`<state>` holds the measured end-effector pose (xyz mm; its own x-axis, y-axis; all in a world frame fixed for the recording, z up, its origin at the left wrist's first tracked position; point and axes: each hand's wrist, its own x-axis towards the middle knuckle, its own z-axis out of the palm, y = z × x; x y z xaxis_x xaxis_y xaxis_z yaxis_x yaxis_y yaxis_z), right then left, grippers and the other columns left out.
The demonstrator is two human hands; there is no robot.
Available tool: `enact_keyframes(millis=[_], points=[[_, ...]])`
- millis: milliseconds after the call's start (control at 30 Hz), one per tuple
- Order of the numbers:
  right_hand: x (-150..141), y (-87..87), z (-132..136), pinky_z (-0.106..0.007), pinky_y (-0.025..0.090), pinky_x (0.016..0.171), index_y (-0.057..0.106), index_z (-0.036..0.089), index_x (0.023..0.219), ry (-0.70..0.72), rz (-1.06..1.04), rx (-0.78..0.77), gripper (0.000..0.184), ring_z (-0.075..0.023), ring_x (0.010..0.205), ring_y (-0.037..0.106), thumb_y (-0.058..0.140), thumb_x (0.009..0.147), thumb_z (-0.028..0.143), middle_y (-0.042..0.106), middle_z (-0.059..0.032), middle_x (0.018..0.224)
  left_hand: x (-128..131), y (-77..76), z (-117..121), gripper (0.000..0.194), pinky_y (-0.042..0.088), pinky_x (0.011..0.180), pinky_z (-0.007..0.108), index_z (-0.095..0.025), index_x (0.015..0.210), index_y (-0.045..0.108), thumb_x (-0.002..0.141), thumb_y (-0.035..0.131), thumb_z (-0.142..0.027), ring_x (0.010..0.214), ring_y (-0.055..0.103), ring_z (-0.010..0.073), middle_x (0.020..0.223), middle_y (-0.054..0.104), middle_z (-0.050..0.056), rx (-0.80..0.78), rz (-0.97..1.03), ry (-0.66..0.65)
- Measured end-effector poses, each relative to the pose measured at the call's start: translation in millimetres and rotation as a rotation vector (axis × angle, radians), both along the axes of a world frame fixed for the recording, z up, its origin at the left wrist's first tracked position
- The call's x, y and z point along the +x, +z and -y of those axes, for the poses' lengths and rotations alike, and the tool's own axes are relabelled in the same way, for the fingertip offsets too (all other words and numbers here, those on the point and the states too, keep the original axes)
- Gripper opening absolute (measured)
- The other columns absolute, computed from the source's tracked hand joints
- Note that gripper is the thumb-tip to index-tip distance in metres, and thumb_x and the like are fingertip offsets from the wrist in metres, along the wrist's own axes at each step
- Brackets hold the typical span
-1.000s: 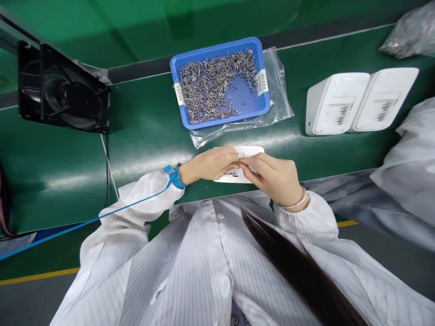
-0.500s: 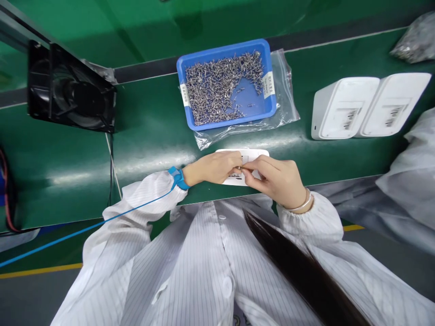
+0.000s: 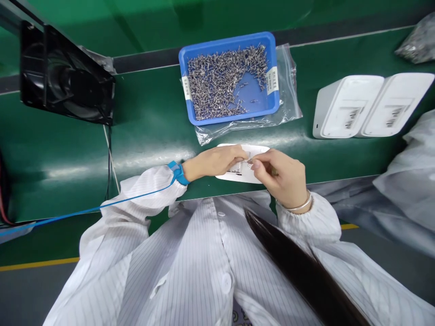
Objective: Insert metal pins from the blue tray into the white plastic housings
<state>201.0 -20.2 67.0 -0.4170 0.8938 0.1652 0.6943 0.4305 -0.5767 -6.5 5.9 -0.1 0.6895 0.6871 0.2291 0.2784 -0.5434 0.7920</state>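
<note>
A white plastic housing lies flat on the green bench, close to its front edge, a label on its upper face. My left hand rests over its left half, fingers curled and closed; whatever they hold is hidden. From the right, my right hand pinches a tiny dark metal part between thumb and forefinger, just above the housing. The fingertips of both hands nearly meet there. Beyond them stands a blue tray of small metal screw-like pieces, heaped mostly to the left.
Under the tray lies a clear zip bag. Two white devices stand at the right, near another bag of parts. A black fan is at the left. A blue wrist cord trails leftward. A pale sleeve shows at right.
My right hand's fingertips have moved slightly right and up, away from the metal bit held between both hands. My left fingers have shifted a little rightward over the housing.
</note>
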Motion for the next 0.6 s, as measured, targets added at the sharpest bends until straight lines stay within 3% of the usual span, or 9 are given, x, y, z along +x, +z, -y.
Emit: enact_keyframes(millis=[133, 333, 433, 500, 600], points=[[-3.3, -2.4, 0.4, -0.023, 0.041, 0.054, 0.070, 0.021, 0.092, 0.000, -0.003, 0.053, 0.019, -0.0072, 0.053, 0.054, 0.055, 0.096, 0.031, 0.067, 0.0021, 0.072, 0.3, -2.5, 1.0, 0.055, 0.051, 0.080, 0.028, -0.018, 0.106, 0.059, 0.107, 0.015, -0.051, 0.091, 0.066, 0.0151, 0.102, 0.068, 0.008, -0.023, 0.039, 0.068], [-3.3, -1.0, 2.4, -0.024, 0.044, 0.059, 0.071, 0.020, 0.097, -0.026, 0.016, 0.019, 0.019, -0.0092, 0.058, 0.058, 0.056, 0.097, 0.033, 0.070, 0.0002, 0.077, -0.9, -9.1, 0.9, 0.035, 0.049, 0.073, 0.030, -0.022, 0.100, 0.048, 0.108, 0.021, -0.044, 0.075, 0.061, 0.0141, 0.084, 0.062, 0.003, 0.083, 0.232, 0.247], [-2.3, -2.8, 5.4, -0.024, 0.045, 0.060, 0.072, 0.021, 0.101, -0.033, 0.024, -0.010, 0.020, -0.0094, 0.059, 0.059, 0.058, 0.096, 0.034, 0.072, -0.0003, 0.082, -2.4, -6.2, -1.5, 0.028, 0.049, 0.076, 0.035, -0.024, 0.105, 0.045, 0.108, 0.023, -0.042, 0.078, 0.061, 0.0163, 0.087, 0.060, 0.004, 0.128, 0.272, 0.302], [-2.3, -5.2, 7.9, -0.024, 0.046, 0.060, 0.072, 0.021, 0.102, -0.035, 0.021, -0.019, 0.020, -0.0091, 0.058, 0.059, 0.058, 0.096, 0.034, 0.073, -0.0001, 0.083, -4.3, -0.7, -4.8, 0.028, 0.050, 0.085, 0.039, -0.024, 0.109, 0.046, 0.106, 0.031, -0.047, 0.090, 0.061, 0.0194, 0.098, 0.061, 0.007, 0.092, 0.251, 0.252], [-2.1, -8.5, 10.6, -0.024, 0.045, 0.060, 0.073, 0.021, 0.098, -0.066, 0.059, -0.007, 0.020, -0.0096, 0.058, 0.059, 0.059, 0.095, 0.034, 0.073, -0.0002, 0.079, -8.3, 8.9, -11.3, 0.040, 0.050, 0.100, 0.041, -0.023, 0.120, 0.049, 0.098, 0.046, -0.057, 0.112, 0.059, 0.0241, 0.118, 0.059, 0.011, -0.105, 0.190, 0.034]])
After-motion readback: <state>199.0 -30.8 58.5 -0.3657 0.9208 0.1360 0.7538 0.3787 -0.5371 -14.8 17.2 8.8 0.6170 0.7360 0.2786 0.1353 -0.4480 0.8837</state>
